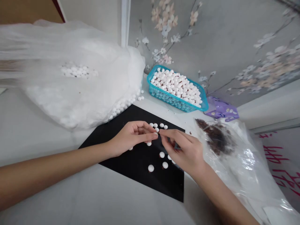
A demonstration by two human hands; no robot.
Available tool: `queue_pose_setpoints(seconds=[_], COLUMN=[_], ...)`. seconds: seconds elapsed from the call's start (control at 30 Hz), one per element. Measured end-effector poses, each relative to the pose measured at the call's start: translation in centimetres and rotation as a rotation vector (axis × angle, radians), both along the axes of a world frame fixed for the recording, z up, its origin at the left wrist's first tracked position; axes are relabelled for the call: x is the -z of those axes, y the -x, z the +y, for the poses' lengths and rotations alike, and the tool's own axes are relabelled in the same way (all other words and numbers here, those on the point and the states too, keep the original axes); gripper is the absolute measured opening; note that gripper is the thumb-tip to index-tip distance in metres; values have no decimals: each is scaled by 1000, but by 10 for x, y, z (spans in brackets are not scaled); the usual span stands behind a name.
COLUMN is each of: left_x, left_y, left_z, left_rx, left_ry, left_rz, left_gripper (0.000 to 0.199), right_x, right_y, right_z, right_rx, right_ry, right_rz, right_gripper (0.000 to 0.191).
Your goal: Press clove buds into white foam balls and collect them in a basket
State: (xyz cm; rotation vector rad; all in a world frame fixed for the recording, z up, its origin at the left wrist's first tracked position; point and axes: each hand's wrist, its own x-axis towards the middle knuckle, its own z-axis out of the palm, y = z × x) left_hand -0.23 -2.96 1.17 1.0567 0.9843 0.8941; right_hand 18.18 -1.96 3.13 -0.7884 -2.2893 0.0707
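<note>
Pinching something too small to tell: right hand (185,150) | left hand (132,136) loosely curled, fingertips just beside it | about thirteen white beads (162,154) on one black mat (140,172) | one blue basket (164,96) heaped with beads | one bag of beads (77,97) | one bag of brown bits (243,162)

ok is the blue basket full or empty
Full: the blue basket is heaped with white balls up to its rim.

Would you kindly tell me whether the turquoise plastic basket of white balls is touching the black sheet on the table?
Apart: the head view shows a strip of white tabletop between the turquoise basket and the black sheet.
</note>
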Motion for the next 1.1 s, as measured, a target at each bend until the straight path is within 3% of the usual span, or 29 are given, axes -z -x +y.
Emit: queue_pose_setpoints(seconds=[0.13,0.63,0.8,1.1], left_x=[5,5,5,4], left_y=[0,1,1,2], left_z=[1,0,0,-1], left_rx=[-20,-10,-7,3], left_ry=[24,-29,-28,-4], left_rz=[-62,64,71,76], left_gripper=[21,23,23,24], right_x=[2,11,12,14], right_y=[3,4,7,6], right_z=[-1,-2,-4,-4], right_rx=[2,-4,-12,-123], right_ry=[18,250,264,365], right_rz=[60,230,257,244], right_gripper=[21,19,21,22])
